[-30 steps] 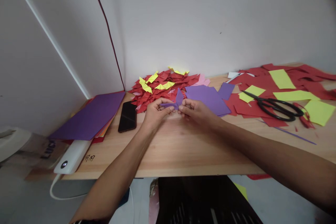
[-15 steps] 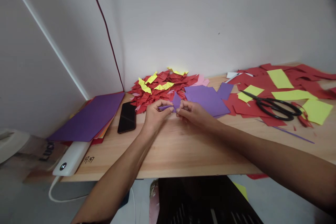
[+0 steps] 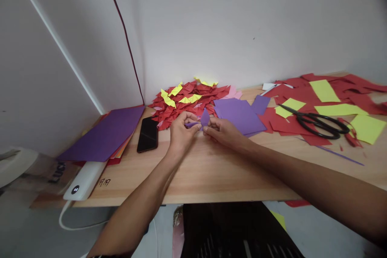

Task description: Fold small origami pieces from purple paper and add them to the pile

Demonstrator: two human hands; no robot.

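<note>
A small folded piece of purple paper (image 3: 205, 117) is held between both hands just above the wooden table. My left hand (image 3: 182, 129) pinches its left part between thumb and fingers. On the other side, my right hand (image 3: 223, 131) grips the lower right part, its fingertips close to the left thumb. One pointed flap stands up between the hands, and the fingers hide some of the folds. Behind them lies a heap of folded red paper pieces (image 3: 193, 90) with several yellow folded pieces (image 3: 190, 99) on top. A stack of purple paper squares (image 3: 238, 115) lies beside my right hand.
A black phone (image 3: 148, 135) lies left of my hands. Farther left, large purple sheets (image 3: 105, 133) rest partly over a white power bank (image 3: 86, 181) with a cable. Black-handled scissors (image 3: 320, 125) lie at right among red strips (image 3: 326, 88) and yellow paper (image 3: 367, 128).
The upright purple flap looks narrower and slightly turned between my fingers. Both hands keep their hold, and the whole view has shifted a little.
</note>
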